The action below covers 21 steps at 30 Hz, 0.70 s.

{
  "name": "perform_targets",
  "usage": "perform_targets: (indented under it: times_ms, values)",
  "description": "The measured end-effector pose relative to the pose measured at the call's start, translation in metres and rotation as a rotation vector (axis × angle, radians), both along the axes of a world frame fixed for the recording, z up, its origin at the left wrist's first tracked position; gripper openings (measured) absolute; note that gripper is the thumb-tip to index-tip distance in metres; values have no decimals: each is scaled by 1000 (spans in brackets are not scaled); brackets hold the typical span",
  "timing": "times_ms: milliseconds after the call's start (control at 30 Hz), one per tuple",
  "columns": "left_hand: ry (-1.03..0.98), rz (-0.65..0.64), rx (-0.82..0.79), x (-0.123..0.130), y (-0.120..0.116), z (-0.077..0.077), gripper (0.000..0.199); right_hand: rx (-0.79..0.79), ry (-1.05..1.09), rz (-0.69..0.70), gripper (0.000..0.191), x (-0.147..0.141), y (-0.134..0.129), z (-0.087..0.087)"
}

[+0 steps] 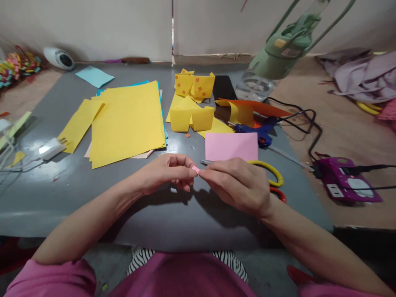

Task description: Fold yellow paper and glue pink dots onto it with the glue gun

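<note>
Small pink paper (195, 169): it is between the two hands, over the near part of the bench (173, 231).
Left hand (171, 171): thumb and forefinger pinch the left side of the paper.
Right hand (239, 185): its fingertips are pressed together at the right edge, and they seem to pinch the paper also.
Handling: I judge it very light, soft and easy to crease or tear; probably not slippery, but tiny, so opposite edges should be held with fingertips, gently.
Pink sheet (231, 146): it lies behind the right hand; a corner seems the best hold.
Scissors (281, 179): partly hidden by the right hand, yellow and orange handles visible.
</note>
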<state>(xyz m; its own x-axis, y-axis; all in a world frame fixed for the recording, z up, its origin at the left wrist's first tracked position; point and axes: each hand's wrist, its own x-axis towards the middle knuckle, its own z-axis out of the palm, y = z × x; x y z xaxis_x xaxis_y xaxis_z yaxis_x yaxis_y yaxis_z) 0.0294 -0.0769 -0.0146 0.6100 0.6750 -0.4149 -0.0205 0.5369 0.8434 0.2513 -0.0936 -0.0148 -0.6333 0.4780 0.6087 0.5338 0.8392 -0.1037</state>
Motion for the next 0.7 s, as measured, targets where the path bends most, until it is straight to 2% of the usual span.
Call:
perform_targets:
  times_ms: [133,300,533,700]
  values:
    - [20,60,57,2,-2,0,21,185,-91,8,21,0,-3,-1]
    - [13,40,88,0,-1,-3,15,235,-66,58,27,-2,2,3]
    - [31,-47,57,-1,3,-3,10,88,-8,94,20,-3,3,3]
    - [39,2,63,2,1,-2,13,-79,75,78,10,-6,5,1]
